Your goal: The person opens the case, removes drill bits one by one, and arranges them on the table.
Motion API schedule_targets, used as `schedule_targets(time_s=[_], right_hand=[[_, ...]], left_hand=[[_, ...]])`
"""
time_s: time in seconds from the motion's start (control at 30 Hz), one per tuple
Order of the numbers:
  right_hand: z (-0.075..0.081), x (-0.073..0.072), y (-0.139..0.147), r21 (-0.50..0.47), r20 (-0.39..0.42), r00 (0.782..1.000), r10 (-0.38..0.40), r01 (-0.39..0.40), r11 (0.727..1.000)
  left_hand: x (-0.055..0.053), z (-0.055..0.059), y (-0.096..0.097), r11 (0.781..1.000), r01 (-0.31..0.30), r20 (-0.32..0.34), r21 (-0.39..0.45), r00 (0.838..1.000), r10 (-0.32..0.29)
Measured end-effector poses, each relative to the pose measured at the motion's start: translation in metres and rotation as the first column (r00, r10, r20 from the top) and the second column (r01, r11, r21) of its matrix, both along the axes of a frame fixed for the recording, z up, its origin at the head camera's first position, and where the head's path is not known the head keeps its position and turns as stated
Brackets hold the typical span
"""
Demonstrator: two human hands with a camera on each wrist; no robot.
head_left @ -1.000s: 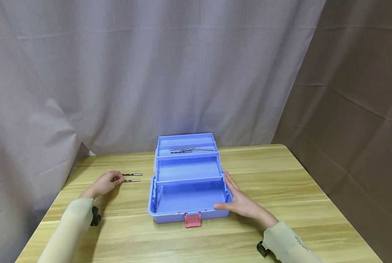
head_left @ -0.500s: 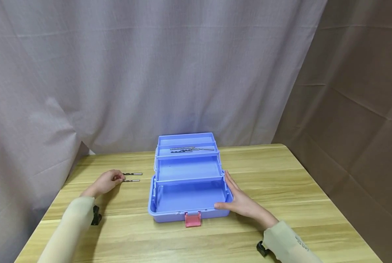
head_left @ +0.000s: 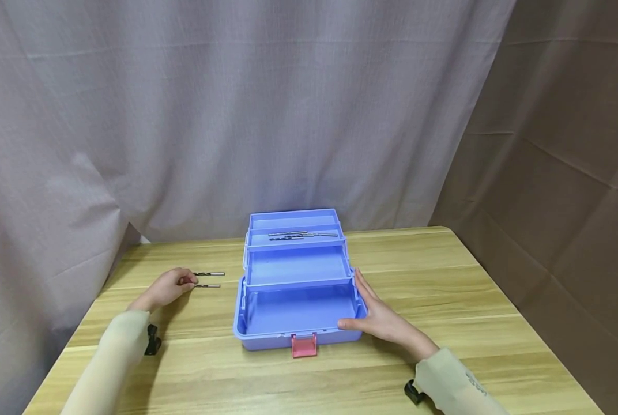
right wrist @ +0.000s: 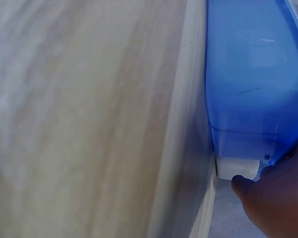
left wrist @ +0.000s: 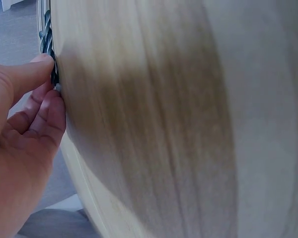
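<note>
In the head view, my left hand (head_left: 171, 286) is at the left of the table, its thumb and fingertips pinching the lower of two metal drill bits (head_left: 208, 286). The other drill bit (head_left: 210, 274) lies just behind it, partly hidden by the hand. In the left wrist view the dark spiral of a drill bit (left wrist: 48, 42) shows at the thumb tip. My right hand (head_left: 384, 320) rests on the right front corner of an open blue toolbox (head_left: 267, 344), thumb on the front rim and straight fingers along the side.
Several drill bits (head_left: 288, 236) lie in an upper tray of the toolbox. A pink latch (head_left: 304, 346) hangs at its front. The box stands on a wooden table (head_left: 210, 374), with a grey curtain (head_left: 210, 115) behind and a brown one (head_left: 558, 173) on the right.
My left fingers have shifted slightly at the drill bits, and the lower bit has tilted a little. The right hand and toolbox stay in place.
</note>
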State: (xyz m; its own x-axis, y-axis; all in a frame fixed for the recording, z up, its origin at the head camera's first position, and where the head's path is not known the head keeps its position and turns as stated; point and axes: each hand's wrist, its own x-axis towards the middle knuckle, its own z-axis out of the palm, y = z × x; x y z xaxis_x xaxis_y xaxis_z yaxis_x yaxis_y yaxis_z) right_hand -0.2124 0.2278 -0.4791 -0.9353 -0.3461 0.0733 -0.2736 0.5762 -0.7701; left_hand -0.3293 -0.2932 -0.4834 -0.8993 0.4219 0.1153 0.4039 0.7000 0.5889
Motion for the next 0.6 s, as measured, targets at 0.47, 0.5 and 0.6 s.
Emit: schedule_targets(time_s=[0.47, 0.5, 0.6], right_hand=[[0.0005, 0.0004, -0.0002, 0.003, 0.008, 1.000, -0.005, 0.005, 1.000], [0.0004, 0.0004, -0.0002, 0.003, 0.008, 1.000, -0.006, 0.006, 1.000], [0.0001, 0.0005, -0.0002, 0.007, 0.009, 1.000, -0.009, 0.009, 1.000]], left_hand=[[0.0004, -0.0010, 0.0036, 1.000, -0.027, 0.032, 0.005, 0.999, 0.027], [0.0001, -0.0016, 0.0033, 0.999, -0.033, 0.034, 0.009, 0.999, 0.033], [-0.0001, -0.0032, 0.0027, 1.000, -0.022, 0.010, 0.008, 1.000, 0.022]])
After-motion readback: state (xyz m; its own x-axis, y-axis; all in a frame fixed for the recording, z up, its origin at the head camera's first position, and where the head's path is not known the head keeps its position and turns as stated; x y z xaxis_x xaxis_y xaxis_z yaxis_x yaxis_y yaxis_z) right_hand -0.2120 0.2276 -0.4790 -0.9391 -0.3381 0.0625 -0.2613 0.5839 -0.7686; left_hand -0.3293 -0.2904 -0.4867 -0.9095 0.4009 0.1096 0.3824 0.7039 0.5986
